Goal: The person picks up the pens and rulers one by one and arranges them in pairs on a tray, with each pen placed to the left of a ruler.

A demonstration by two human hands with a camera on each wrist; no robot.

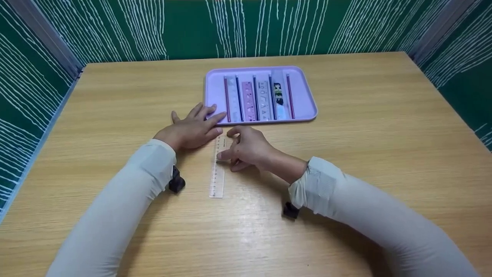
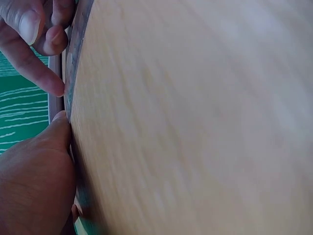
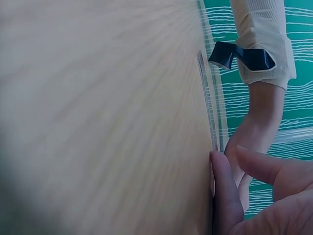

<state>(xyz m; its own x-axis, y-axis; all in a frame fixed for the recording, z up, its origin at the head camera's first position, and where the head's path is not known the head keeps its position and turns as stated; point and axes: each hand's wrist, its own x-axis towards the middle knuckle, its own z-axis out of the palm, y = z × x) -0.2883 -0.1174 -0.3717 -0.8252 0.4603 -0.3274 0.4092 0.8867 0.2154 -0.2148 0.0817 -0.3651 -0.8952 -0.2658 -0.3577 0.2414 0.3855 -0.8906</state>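
A clear straight ruler [image 1: 217, 179] lies lengthwise on the wooden table, just in front of a lilac tray [image 1: 303, 98]. My left hand [image 1: 194, 129] is spread flat at the tray's near left corner, its thumb by the ruler's far end. Over the ruler's upper half is my right hand [image 1: 250, 148], fingers loosely bent, one fingertip on the ruler. In the right wrist view the thumb of that hand [image 3: 274, 196] stands apart from the finger beside the ruler [image 3: 208, 98]. The left wrist view has both hands close together at the table surface.
Inside the tray, red pencils [image 1: 291, 96] and dark pencils [image 1: 255, 100] alternate with a pink ruler [image 1: 248, 102], a grey stencil ruler [image 1: 263, 100] and other clear ones. Black wrist cameras [image 1: 177, 182] hang under both sleeves. Green, white-streaked walls [image 1: 192, 30] border the table [image 1: 365, 115].
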